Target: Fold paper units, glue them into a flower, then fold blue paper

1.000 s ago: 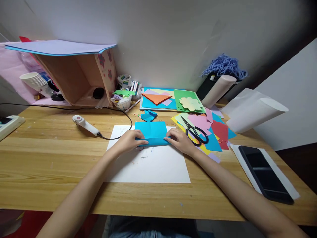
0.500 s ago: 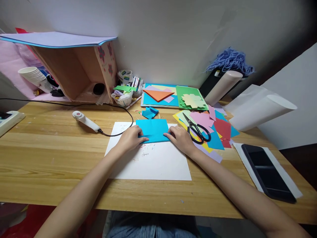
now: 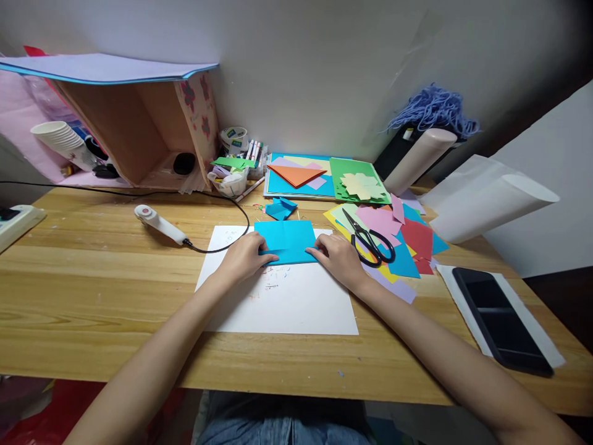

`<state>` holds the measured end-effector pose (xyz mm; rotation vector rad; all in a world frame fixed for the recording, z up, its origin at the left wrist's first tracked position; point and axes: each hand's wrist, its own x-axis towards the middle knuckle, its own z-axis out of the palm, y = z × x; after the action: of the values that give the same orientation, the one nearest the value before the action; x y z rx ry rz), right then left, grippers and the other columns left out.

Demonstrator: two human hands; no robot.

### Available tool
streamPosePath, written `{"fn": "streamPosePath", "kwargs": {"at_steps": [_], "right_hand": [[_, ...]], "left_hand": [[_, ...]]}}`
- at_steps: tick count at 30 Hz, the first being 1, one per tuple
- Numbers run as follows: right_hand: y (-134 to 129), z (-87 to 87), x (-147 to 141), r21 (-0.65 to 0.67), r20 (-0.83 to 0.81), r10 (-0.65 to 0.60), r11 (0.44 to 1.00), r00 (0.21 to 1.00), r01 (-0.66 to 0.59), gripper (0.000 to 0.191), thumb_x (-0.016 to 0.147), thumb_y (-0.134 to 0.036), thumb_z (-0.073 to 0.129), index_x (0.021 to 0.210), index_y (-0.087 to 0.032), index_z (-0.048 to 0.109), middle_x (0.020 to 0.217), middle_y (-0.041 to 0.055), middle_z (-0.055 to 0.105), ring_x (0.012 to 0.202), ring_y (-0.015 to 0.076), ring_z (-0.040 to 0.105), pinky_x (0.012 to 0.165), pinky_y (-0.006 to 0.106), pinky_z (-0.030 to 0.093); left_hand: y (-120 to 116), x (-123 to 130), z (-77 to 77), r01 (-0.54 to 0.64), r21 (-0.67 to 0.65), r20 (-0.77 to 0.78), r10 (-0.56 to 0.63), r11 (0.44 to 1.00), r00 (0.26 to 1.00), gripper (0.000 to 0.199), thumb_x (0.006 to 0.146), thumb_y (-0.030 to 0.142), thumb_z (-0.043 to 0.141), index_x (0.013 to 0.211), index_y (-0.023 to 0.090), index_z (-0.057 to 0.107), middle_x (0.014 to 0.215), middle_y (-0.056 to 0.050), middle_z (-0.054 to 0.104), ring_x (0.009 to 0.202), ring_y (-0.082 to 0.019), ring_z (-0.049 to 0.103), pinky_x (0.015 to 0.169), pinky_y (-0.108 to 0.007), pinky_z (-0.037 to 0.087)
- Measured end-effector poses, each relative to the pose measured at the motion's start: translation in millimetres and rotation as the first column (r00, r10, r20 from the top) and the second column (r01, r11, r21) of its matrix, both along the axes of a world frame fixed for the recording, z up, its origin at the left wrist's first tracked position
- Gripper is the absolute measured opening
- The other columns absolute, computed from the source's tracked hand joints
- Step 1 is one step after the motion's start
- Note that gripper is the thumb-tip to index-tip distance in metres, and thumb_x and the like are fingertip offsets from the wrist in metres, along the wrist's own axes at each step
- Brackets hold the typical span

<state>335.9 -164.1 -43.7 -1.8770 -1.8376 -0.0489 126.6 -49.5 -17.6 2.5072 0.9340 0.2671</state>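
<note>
A folded sheet of blue paper [image 3: 288, 240] lies over the far part of a white paper sheet [image 3: 282, 312]. My left hand [image 3: 245, 253] pinches its near left corner, the thumb along the lower edge and the fingers curled. At the near right corner, my right hand [image 3: 337, 254] grips the same paper between thumb and curled fingers. A small blue folded paper piece [image 3: 280, 209] rests just beyond the sheet. Black-handled scissors [image 3: 369, 238] lie on coloured paper scraps [image 3: 417, 238] close to my right hand.
A white corded tool [image 3: 160, 224] lies to the left, its black cable curving toward the sheet. Behind stand an open box [image 3: 139, 123], a small tub [image 3: 231, 184] and stacked coloured paper with an orange folded piece [image 3: 298, 177]. A phone [image 3: 501, 321] lies at the right.
The view has shifted very slightly, so things sit a little higher in it. Both hands keep the same hold on the blue paper.
</note>
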Motion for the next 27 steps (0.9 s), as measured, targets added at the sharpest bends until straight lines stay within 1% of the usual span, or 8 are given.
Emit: {"fn": "streamPosePath", "kwargs": {"at_steps": [7, 10, 13, 15, 17, 19, 21, 27], "right_hand": [[-2.1, 1.2, -5.3, -0.002, -0.058, -0.092, 0.996, 0.994, 0.092, 0.027, 0.084, -0.039, 0.052, 0.065, -0.02, 0.048, 0.062, 0.003, 0.057, 0.062, 0.0187, 0.051, 0.058, 0.029, 0.034], [-2.9, 0.4, -5.8, -0.003, -0.058, -0.123, 0.992, 0.991, 0.123, 0.026, 0.084, -0.038, 0.053, 0.066, -0.02, 0.047, 0.062, 0.0022, 0.057, 0.062, 0.0184, 0.05, 0.057, 0.029, 0.033], [-2.9, -0.3, -5.9, 0.011, -0.048, -0.134, 0.991, 0.99, 0.134, 0.026, 0.084, -0.037, 0.053, 0.066, -0.021, 0.046, 0.061, 0.0021, 0.056, 0.061, 0.0186, 0.05, 0.056, 0.029, 0.032], [-2.7, -0.3, -5.8, 0.022, -0.045, -0.128, 0.991, 0.991, 0.129, 0.026, 0.085, -0.037, 0.052, 0.066, -0.021, 0.046, 0.061, 0.0023, 0.056, 0.061, 0.0188, 0.05, 0.056, 0.029, 0.032], [-2.5, 0.0, -5.8, 0.024, -0.046, -0.119, 0.992, 0.992, 0.121, 0.025, 0.085, -0.037, 0.051, 0.066, -0.021, 0.046, 0.061, 0.0025, 0.056, 0.061, 0.0189, 0.05, 0.056, 0.03, 0.032], [-2.5, 0.5, -5.7, 0.018, -0.049, -0.117, 0.993, 0.992, 0.118, 0.025, 0.085, -0.037, 0.051, 0.066, -0.021, 0.046, 0.061, 0.0026, 0.056, 0.061, 0.0191, 0.05, 0.057, 0.03, 0.032], [-2.6, 0.9, -5.6, 0.01, -0.05, -0.118, 0.993, 0.992, 0.119, 0.025, 0.085, -0.036, 0.051, 0.066, -0.021, 0.046, 0.061, 0.0025, 0.056, 0.061, 0.0191, 0.05, 0.057, 0.03, 0.033], [-2.4, 0.3, -5.5, 0.032, -0.042, -0.108, 0.994, 0.993, 0.109, 0.025, 0.086, -0.037, 0.049, 0.066, -0.021, 0.047, 0.061, 0.0027, 0.056, 0.061, 0.0192, 0.05, 0.057, 0.03, 0.032]], "left_hand": [[0.1, -0.5, 1.2, -0.007, 0.011, -0.013, 0.008, 1.0, 1.0, 0.029, 0.07, 0.046, 0.062, 0.068, 0.018, 0.054, 0.078, -0.004, 0.055, 0.071, -0.019, 0.052, 0.059, -0.028, 0.036], [-1.8, -0.2, 2.4, -0.004, 0.049, 0.041, 0.002, 0.999, 0.999, 0.027, 0.069, 0.042, 0.065, 0.076, 0.018, 0.055, 0.083, -0.005, 0.055, 0.079, -0.021, 0.051, 0.064, -0.03, 0.038], [-6.8, 2.2, 3.4, 0.036, 0.104, 0.099, -0.047, 0.994, 0.994, 0.019, 0.071, 0.031, 0.064, 0.081, 0.018, 0.056, 0.088, -0.006, 0.055, 0.084, -0.021, 0.05, 0.069, -0.03, 0.039], [-10.3, 4.5, 3.4, 0.105, 0.068, 0.112, -0.112, 0.992, 0.987, 0.004, 0.075, 0.02, 0.057, 0.079, 0.018, 0.057, 0.085, -0.005, 0.056, 0.081, -0.019, 0.051, 0.068, -0.029, 0.039], [-12.6, 6.4, 2.9, 0.151, -0.018, 0.123, -0.148, 0.988, 0.981, 0.011, 0.077, 0.014, 0.049, 0.076, 0.019, 0.059, 0.081, -0.003, 0.058, 0.075, -0.016, 0.053, 0.065, -0.027, 0.039], [-13.4, 7.6, 2.2, 0.133, -0.091, 0.133, -0.12, 0.987, 0.984, 0.012, 0.078, 0.017, 0.05, 0.074, 0.019, 0.061, 0.077, -0.003, 0.06, 0.071, -0.015, 0.054, 0.063, -0.027, 0.039], [-13.9, 8.5, 1.3, 0.084, -0.129, 0.146, -0.065, 0.988, 0.987, 0.011, 0.077, 0.025, 0.055, 0.072, 0.018, 0.062, 0.072, -0.003, 0.061, 0.068, -0.015, 0.054, 0.062, -0.027, 0.039], [-21.4, 12.2, -3.4, -0.059, -0.121, 0.185, 0.081, 0.991, 0.979, 0.026, 0.068, 0.044, 0.064, 0.068, 0.018, 0.059, 0.069, -0.002, 0.059, 0.061, -0.014, 0.051, 0.056, -0.027, 0.038]]}}
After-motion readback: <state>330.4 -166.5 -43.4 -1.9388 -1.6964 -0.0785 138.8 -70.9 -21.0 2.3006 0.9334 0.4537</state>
